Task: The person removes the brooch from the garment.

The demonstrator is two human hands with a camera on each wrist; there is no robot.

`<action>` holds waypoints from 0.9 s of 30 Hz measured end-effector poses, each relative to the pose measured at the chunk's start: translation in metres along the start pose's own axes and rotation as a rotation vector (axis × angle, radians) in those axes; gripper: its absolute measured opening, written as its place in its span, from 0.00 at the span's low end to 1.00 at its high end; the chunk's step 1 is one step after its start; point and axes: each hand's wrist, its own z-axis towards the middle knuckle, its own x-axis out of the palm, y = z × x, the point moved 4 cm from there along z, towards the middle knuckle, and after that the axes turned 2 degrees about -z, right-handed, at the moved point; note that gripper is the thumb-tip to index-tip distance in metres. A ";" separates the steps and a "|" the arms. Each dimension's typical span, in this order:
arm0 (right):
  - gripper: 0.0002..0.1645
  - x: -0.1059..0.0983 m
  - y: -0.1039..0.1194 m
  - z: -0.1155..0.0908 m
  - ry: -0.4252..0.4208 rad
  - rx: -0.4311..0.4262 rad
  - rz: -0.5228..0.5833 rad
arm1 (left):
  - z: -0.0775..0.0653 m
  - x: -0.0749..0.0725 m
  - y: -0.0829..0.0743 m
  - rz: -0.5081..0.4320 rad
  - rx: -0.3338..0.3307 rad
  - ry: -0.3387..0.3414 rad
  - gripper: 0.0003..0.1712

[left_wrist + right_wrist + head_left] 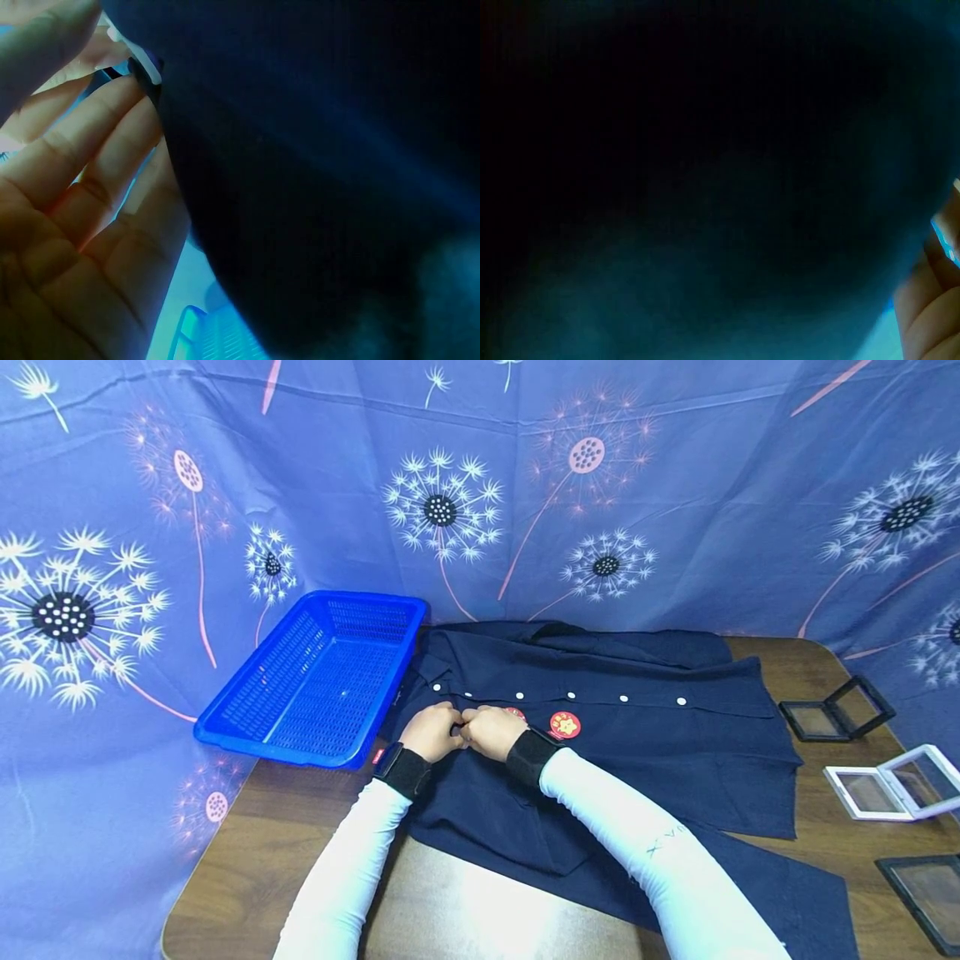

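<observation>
A navy shirt [660,752] with a row of white buttons lies spread on the table. Side by side over its upper part, the left hand [431,732] and right hand [492,732] meet at the fingertips and pinch the cloth. Lifted navy cloth [300,165] fills most of the left wrist view, with a thin white-edged piece [146,64] at the fingertips; I cannot tell what it is. Dark cloth [705,187] covers most of the right wrist view. A round red sticker [565,725] is on the shirt, and another [515,714] is partly hidden by the right hand.
A blue plastic basket [375,693] stands left of the shirt. On the right of the wooden table [247,852] are a black hinged frame [813,722], a white hinged frame [870,793] and a black frame [922,893]. A dandelion-patterned curtain [697,502] hangs behind.
</observation>
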 end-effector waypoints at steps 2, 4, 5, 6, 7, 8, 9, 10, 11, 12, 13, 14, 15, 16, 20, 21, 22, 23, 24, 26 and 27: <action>0.03 0.000 0.000 0.000 -0.009 -0.009 0.004 | 0.000 -0.001 -0.001 0.004 0.002 0.000 0.14; 0.02 -0.001 -0.001 0.000 -0.013 -0.017 0.008 | 0.000 -0.001 -0.001 0.005 0.003 0.001 0.14; 0.02 0.000 -0.001 0.000 -0.013 -0.019 0.013 | 0.000 -0.001 -0.001 0.003 0.004 0.000 0.14; 0.02 0.000 -0.001 0.000 -0.011 -0.015 0.019 | 0.000 -0.001 -0.001 0.001 0.004 0.000 0.14; 0.02 0.000 -0.001 0.000 -0.009 -0.011 0.026 | 0.000 -0.001 -0.001 -0.001 0.004 -0.002 0.14; 0.02 0.000 -0.002 0.000 -0.006 -0.007 0.033 | 0.000 -0.001 -0.001 -0.004 0.002 -0.003 0.14; 0.02 0.000 -0.002 0.000 0.001 -0.003 0.037 | 0.000 -0.001 -0.001 -0.008 -0.002 -0.001 0.14; 0.03 0.001 -0.002 -0.001 0.006 0.004 0.046 | 0.000 -0.001 -0.001 -0.009 -0.005 0.002 0.14; 0.03 0.001 -0.002 -0.001 0.011 0.009 0.052 | 0.000 0.000 0.000 -0.011 -0.008 0.005 0.14; 0.03 0.001 -0.002 -0.001 0.014 0.016 0.059 | 0.000 0.000 0.000 -0.012 -0.011 0.008 0.14; 0.03 0.001 -0.003 -0.001 0.012 0.020 0.065 | 0.001 0.000 0.001 -0.013 -0.014 0.010 0.15; 0.03 0.000 -0.003 -0.001 0.011 0.023 0.071 | 0.001 0.001 0.001 -0.014 -0.015 0.014 0.15; 0.03 0.000 -0.002 -0.001 0.009 0.027 0.076 | 0.001 0.001 0.001 -0.013 -0.013 0.014 0.15; 0.03 -0.001 -0.002 -0.001 0.004 0.032 0.082 | 0.001 0.001 0.002 -0.014 -0.013 0.014 0.15; 0.02 -0.002 -0.002 -0.001 -0.008 0.042 0.090 | 0.001 0.002 0.002 -0.022 -0.012 0.011 0.14; 0.01 -0.002 -0.002 0.000 -0.010 0.044 0.091 | 0.001 0.002 0.002 -0.024 -0.012 0.012 0.14; 0.01 -0.003 -0.003 0.000 -0.013 0.043 0.091 | 0.001 0.002 0.002 -0.027 -0.014 0.016 0.14; 0.01 -0.002 -0.003 0.000 -0.019 0.039 0.091 | 0.002 0.002 0.002 -0.026 -0.013 0.015 0.14; 0.02 -0.002 -0.003 0.000 -0.024 0.037 0.097 | 0.002 0.003 0.002 -0.023 -0.012 0.016 0.15; 0.02 -0.002 -0.003 0.000 -0.034 0.029 0.111 | 0.002 0.003 0.002 -0.021 -0.013 0.015 0.15; 0.02 -0.002 -0.004 0.000 -0.040 0.025 0.120 | 0.002 0.003 0.002 -0.021 -0.014 0.017 0.15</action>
